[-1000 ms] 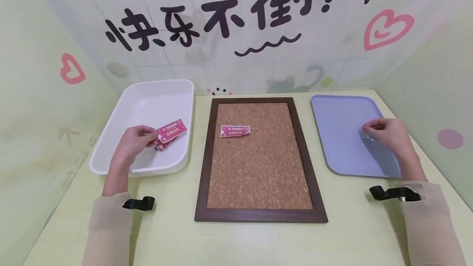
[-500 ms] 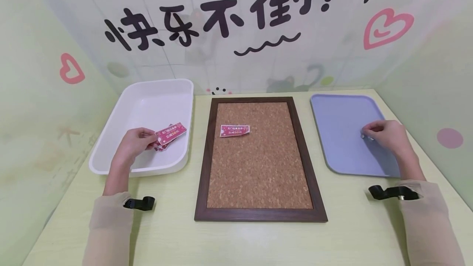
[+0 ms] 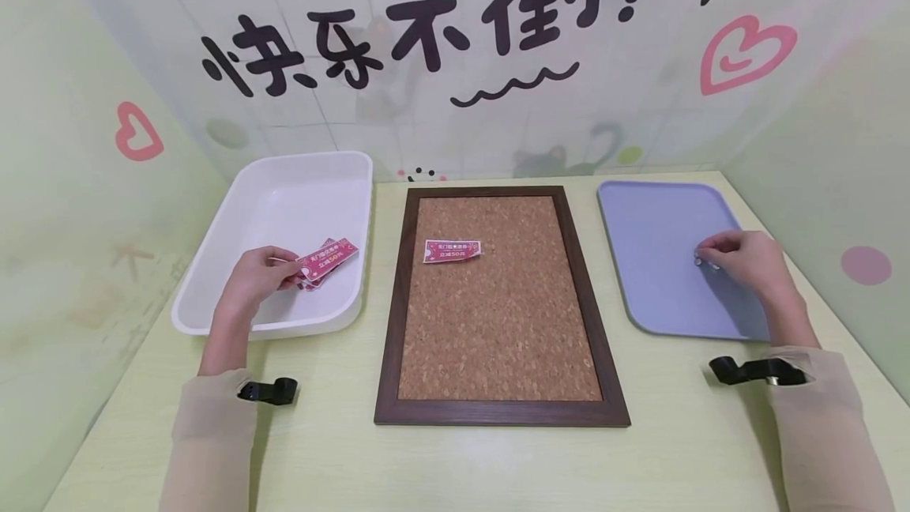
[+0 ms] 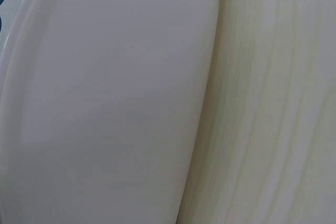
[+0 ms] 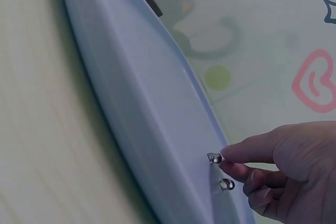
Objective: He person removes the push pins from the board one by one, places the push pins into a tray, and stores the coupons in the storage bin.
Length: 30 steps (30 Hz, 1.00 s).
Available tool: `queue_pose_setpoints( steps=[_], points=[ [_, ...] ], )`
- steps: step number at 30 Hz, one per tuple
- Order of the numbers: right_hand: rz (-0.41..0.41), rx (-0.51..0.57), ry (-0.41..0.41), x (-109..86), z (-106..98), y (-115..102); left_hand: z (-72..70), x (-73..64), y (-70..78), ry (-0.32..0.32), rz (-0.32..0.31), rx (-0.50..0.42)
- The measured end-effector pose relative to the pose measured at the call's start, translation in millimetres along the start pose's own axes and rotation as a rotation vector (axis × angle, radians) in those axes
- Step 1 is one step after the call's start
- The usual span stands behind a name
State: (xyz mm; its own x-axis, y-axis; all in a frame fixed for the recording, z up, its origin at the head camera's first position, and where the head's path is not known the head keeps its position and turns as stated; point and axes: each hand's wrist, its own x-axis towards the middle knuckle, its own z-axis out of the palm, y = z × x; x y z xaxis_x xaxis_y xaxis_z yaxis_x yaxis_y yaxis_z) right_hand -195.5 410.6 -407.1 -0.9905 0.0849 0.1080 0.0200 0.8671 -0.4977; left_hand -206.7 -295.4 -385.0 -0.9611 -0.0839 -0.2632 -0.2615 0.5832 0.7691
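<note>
My left hand [image 3: 261,279] pinches a pink printed coupon [image 3: 327,259] by its left end, low over a white tray [image 3: 192,291]. More pink coupons lie partly covered beneath it. Over a blue tray [image 3: 668,259], my right hand [image 3: 746,255] has thumb and forefinger together at a small shiny thumbtack [image 5: 214,158], which the fingertips pinch. A second shiny thumbtack [image 5: 227,184] lies on the tray just under the curled fingers. Between the trays is a cork board [image 3: 498,322] with a dark frame, bearing one pink coupon [image 3: 452,252] near its upper left.
All three stand on a pale wood-grain table [image 3: 498,464]. Printed wall panels [image 3: 426,117] enclose the back and both sides. The left wrist view catches only the white tray's outer wall [image 4: 115,103] and the tabletop, with the left hand out of sight.
The coupon in my left hand has dipped slightly, its free end lower over the other coupons. My right hand has shifted very slightly onto the thumbtacks. The board's coupon stays put.
</note>
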Motion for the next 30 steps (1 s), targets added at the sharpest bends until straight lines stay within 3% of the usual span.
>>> queue_pose_setpoints(
  steps=[10,19,30],
  points=[
    [0.020,0.051,-0.004,-2.3,-4.3,-5.1,-4.4,-3.1,-1.5,0.011,0.019,-0.023],
    [-0.018,0.067,0.001,-0.1,-4.7,-15.8,-4.6,-7.1,0.7,0.040,0.046,-0.028],
    [-0.118,0.120,0.038,0.3,-3.1,-50.7,-0.9,-16.8,22.4,0.078,0.152,-0.034]
  ],
)
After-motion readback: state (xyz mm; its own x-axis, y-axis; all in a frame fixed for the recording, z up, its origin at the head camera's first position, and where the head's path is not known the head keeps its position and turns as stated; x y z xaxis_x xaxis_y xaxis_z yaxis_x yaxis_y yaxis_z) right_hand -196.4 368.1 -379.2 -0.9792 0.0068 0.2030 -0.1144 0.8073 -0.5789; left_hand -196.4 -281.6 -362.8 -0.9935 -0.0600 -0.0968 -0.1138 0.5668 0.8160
